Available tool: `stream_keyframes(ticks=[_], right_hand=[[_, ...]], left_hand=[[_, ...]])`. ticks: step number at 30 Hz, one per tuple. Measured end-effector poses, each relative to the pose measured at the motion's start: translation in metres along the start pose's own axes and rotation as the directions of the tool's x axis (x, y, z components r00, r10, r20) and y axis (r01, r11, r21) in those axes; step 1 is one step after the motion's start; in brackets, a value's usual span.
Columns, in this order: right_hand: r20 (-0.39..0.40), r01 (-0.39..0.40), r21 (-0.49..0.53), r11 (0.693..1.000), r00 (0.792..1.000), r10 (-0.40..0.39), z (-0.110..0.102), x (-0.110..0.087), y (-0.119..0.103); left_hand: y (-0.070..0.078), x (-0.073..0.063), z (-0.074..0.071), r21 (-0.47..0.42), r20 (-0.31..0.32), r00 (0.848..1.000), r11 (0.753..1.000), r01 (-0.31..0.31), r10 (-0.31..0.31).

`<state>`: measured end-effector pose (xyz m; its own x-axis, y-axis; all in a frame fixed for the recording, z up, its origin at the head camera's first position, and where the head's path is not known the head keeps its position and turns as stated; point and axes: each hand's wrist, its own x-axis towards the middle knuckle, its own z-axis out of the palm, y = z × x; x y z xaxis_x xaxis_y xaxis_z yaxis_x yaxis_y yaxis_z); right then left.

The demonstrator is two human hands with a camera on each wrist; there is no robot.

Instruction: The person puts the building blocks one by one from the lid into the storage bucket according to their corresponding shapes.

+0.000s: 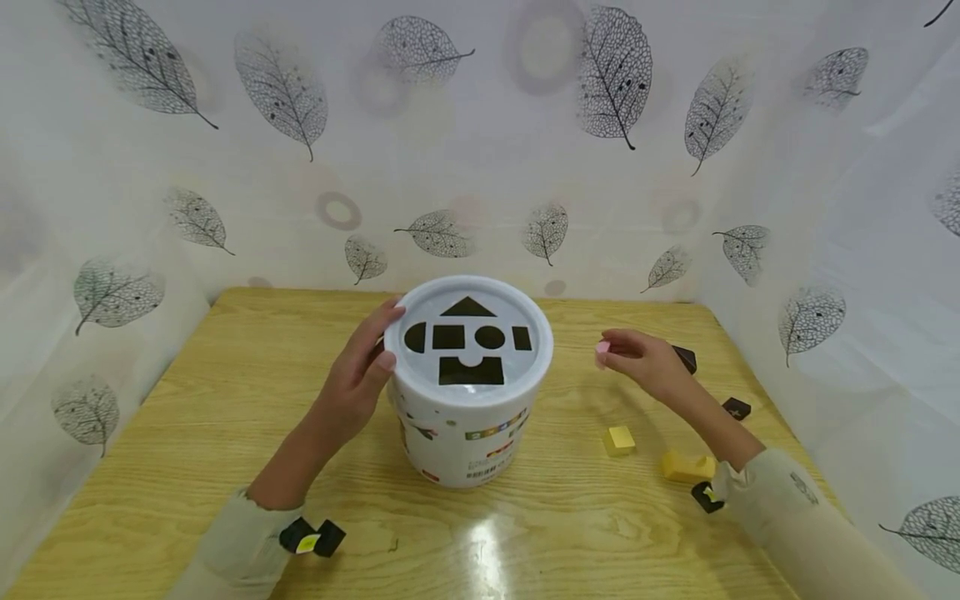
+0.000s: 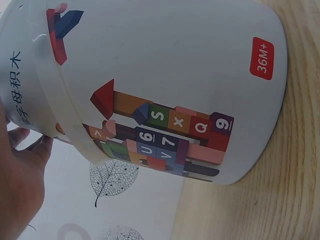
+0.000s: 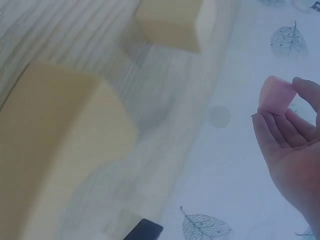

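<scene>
Head cam: left hand (image 1: 351,379) grips a white bucket (image 1: 465,425) up top, right hand (image 1: 647,365) just pinches a pink block (image 1: 602,352).

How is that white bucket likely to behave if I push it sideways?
The white bucket is probably stiff: its rim looks evenly round though the left hand grips it. It might tip if pushed high, since it narrows toward the base. Its weight is hard to judge, as the openings show only darkness.
</scene>
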<state>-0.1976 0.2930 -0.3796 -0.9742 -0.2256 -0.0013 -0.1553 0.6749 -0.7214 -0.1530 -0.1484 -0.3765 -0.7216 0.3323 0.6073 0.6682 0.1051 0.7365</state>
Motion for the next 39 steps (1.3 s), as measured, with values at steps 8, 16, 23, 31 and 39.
stream_keyframes(ticks=[8, 16, 23, 31, 39], right_hand=[[-0.027, 0.048, 0.032, 0.998, 0.999, -0.047, 0.002, -0.004, -0.028], [-0.024, 0.093, 0.05, 0.994, 0.996, -0.092, -0.002, -0.009, -0.066], [-0.062, 0.132, 0.068, 0.989, 0.99, -0.128, -0.012, -0.015, -0.099], [-0.094, 0.221, 0.086, 0.972, 0.973, -0.213, -0.011, -0.013, -0.123], [-0.084, 0.348, 0.096, 0.932, 0.936, -0.341, -0.008, -0.005, -0.145]], left_hand=[[0.0, 0.0, 0.0, 0.001, 0.007, 1.0, 1.0, 0.004, -0.004], [0.0, -0.001, 0.0, 0.001, 0.0, 1.0, 1.0, 0.0, 0.0], [0.004, 0.0, 0.0, -0.005, 0.007, 1.0, 1.0, 0.024, -0.024], [0.005, -0.001, 0.0, 0.005, 0.011, 0.999, 0.999, 0.037, -0.037], [0.003, -0.001, -0.001, 0.004, 0.012, 1.0, 1.0, 0.029, -0.029]])
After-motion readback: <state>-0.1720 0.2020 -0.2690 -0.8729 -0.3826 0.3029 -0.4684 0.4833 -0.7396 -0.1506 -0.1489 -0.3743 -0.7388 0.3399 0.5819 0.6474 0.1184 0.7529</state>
